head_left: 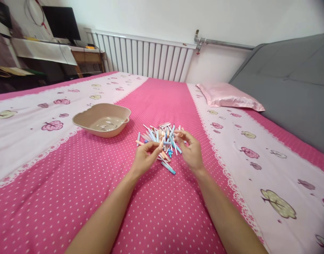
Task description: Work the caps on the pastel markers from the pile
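Readable text: none anywhere in the view.
Small sticks [162, 143]: pale blue, pink and white wrappers in a heap; any print on them is too small and blurred to read.
Bedsheet [156, 211]: white dots on pink and side bands with tree and leaf pictures; no words or numbers.
Basin [102, 120]: plain beige, no label or brand showing.
Pillow [228, 95]: plain pink satin, no writing.
Monitor [61, 23]: dark screen, no logo legible.
Radiator [143, 56]: plain white slats, no marking.
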`<state>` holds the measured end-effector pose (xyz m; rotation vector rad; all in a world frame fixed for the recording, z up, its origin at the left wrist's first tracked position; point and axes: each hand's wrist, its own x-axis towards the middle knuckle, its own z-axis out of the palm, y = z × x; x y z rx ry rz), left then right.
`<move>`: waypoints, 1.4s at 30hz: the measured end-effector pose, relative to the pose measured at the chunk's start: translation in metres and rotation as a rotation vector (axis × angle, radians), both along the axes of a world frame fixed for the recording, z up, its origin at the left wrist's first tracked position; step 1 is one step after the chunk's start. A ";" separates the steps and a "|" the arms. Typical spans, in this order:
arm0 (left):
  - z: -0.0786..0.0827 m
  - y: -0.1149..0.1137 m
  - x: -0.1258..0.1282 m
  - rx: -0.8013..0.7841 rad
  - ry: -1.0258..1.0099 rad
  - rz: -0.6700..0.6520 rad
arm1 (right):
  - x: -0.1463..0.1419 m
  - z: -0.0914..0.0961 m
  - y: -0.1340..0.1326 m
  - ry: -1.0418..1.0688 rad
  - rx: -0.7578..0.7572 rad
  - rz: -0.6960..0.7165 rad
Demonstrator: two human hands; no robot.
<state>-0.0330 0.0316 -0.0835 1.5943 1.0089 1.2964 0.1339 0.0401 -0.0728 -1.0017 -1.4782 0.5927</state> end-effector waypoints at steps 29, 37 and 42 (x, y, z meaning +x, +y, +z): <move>0.002 -0.008 0.003 0.041 0.124 -0.079 | -0.014 0.022 -0.020 0.334 -0.263 0.219; 0.005 -0.008 0.004 0.002 0.083 -0.072 | -0.016 0.017 -0.020 0.288 -0.298 0.260; 0.005 -0.008 0.004 0.008 0.056 -0.087 | -0.016 0.017 -0.021 0.247 -0.300 0.295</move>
